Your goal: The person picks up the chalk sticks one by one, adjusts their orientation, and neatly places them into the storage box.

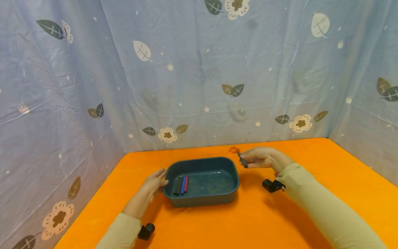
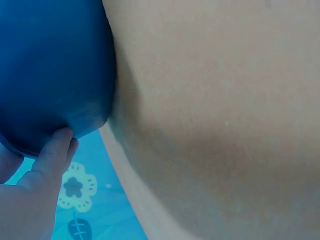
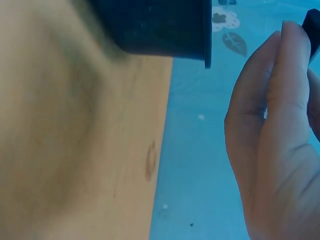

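A dark blue-grey rectangular basin (image 1: 202, 200) stands on the orange table. Inside, at its left end, several slim marker-like sticks lie side by side: black (image 1: 178, 185), blue (image 1: 182, 185) and pink (image 1: 186, 184). My left hand (image 1: 151, 186) grips the basin's left end, thumb over the rim and fingers along the outside wall; the left wrist view shows fingers (image 2: 52, 155) against that wall. Beyond the basin's right end, above the table, my right hand (image 1: 260, 157) pinches a dark marker-like stick (image 1: 243, 162). Only a dark end (image 3: 313, 27) of it shows in the right wrist view.
A reddish ring mark (image 1: 234, 150) lies on the table (image 1: 217, 228) near its back edge. Pale blue curtains (image 1: 199, 86) with leaves and flowers enclose the back and both sides. Black wrist cameras (image 1: 271, 185) sit by each sleeve.
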A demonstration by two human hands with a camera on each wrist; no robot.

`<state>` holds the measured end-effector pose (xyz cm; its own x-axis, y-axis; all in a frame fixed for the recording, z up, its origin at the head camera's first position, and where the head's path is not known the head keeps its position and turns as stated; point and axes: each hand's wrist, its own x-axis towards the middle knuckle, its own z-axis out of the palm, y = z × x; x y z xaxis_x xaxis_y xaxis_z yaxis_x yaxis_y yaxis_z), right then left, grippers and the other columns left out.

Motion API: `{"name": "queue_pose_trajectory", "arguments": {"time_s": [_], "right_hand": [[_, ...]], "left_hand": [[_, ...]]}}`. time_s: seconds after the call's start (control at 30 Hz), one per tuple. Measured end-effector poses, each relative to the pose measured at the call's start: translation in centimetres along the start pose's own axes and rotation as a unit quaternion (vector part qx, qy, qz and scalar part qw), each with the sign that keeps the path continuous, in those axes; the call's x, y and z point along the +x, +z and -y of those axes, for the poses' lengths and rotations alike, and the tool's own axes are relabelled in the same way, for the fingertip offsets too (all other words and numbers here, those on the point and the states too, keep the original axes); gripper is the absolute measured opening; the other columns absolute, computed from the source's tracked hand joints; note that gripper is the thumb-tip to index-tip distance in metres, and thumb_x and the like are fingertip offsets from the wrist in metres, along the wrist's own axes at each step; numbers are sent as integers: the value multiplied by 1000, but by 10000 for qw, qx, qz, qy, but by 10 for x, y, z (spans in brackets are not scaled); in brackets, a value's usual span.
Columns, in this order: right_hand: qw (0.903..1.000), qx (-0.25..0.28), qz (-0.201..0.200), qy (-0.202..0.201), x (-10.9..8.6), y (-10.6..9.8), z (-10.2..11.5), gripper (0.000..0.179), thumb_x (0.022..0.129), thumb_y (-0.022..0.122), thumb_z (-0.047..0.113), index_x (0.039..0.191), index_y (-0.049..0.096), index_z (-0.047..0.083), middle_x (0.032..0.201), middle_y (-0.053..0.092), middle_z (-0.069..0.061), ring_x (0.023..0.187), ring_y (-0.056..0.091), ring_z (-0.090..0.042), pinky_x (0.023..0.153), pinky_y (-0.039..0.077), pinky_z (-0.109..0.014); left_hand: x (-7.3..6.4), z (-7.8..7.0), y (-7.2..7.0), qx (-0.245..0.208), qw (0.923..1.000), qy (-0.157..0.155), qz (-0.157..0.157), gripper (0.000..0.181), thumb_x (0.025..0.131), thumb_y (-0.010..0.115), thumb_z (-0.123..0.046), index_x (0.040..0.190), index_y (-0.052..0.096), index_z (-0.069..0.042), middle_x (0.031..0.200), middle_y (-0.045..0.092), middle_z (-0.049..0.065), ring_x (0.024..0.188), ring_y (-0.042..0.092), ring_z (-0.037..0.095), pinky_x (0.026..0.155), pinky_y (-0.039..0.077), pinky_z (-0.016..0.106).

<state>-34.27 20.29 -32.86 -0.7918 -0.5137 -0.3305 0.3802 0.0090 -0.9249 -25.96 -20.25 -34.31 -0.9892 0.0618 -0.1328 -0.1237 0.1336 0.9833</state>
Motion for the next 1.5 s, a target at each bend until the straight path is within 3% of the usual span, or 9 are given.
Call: {"name": "queue_pose_trajectory", "arguments": {"time_s": [0.03, 0.13, 0.33, 0.63, 0.77, 0.97, 1.13, 1.33, 1.5], "right_hand": [[9999, -21, -54, 95, -17, 23, 12, 15, 101, 52, 6, 93, 65, 3, 92, 65, -8, 87, 64, -17, 84, 53, -27], [9995, 34, -294, 112, -32, 47, 20, 21, 102, 46, 3, 91, 64, 4, 90, 64, -8, 84, 64, -16, 82, 53, -26], [9995, 166, -195, -175, -10, 39, 6, 16, 99, 54, 5, 113, 58, -2, 98, 64, -11, 89, 65, -18, 86, 52, -27], [9991, 135, -382, 77, 7, 60, 10, 28, 102, 47, 6, 127, 46, -9, 100, 58, -12, 86, 63, -17, 83, 53, -27], [9991, 30, -404, 152, 13, 67, 12, 41, 103, 45, 6, 138, 35, -12, 100, 59, -12, 84, 64, -16, 80, 54, -25], [9990, -74, -430, 135, 20, 75, 14, 35, 102, 46, 5, 133, 37, -9, 103, 55, -14, 84, 63, -17, 81, 54, -27], [9988, -292, -356, 181, 22, 82, 20, 36, 103, 45, 6, 134, 38, -10, 97, 57, -11, 82, 63, -15, 79, 54, -25], [9986, -357, -304, 230, 27, 89, 29, 15, 103, 45, 6, 115, 49, -2, 92, 60, -10, 80, 64, -16, 73, 55, -23], [9981, -431, -311, 320, 32, 97, 34, 31, 103, 46, 6, 130, 42, -7, 94, 60, -11, 81, 63, -16, 74, 54, -23]], "left_hand": [[0, 0, 0, -4, 10000, -1, 10, 64, 97, 46, 10, 152, 13, 7, 156, 17, 27, 96, 58, 17, 73, 48, 24], [0, -1, 0, 6, 10000, -15, 10, 65, 97, 46, 10, 152, 13, 7, 156, 17, 27, 98, 58, 18, 73, 48, 25], [0, -1, 0, 51, 10000, -46, -2, 64, 97, 46, 10, 152, 13, 7, 156, 17, 27, 92, 58, 17, 74, 48, 25], [1, -2, -1, -28, 10000, -73, 46, 64, 98, 46, 10, 152, 12, 7, 156, 15, 26, 84, 57, 13, 70, 47, 23], [1, -1, -1, 13, 10000, -72, 37, 64, 98, 45, 9, 153, 11, 6, 157, 15, 26, 102, 56, 23, 74, 48, 24], [1, -1, 0, 68, 9999, -79, 51, 64, 99, 44, 9, 153, 10, 5, 157, 15, 25, 127, 42, 37, 83, 48, 29], [1, -1, -1, 106, 9999, -101, 51, 64, 99, 44, 8, 153, 10, 5, 157, 15, 25, 129, 41, 38, 84, 48, 30], [1, -3, -1, 114, 9998, -99, 101, 64, 99, 44, 7, 153, 9, 5, 158, 13, 25, 126, 44, 35, 81, 48, 28], [2, -2, -2, 77, 9999, -92, 114, 65, 99, 45, 8, 153, 10, 5, 157, 14, 25, 123, 47, 31, 78, 48, 25]]}}
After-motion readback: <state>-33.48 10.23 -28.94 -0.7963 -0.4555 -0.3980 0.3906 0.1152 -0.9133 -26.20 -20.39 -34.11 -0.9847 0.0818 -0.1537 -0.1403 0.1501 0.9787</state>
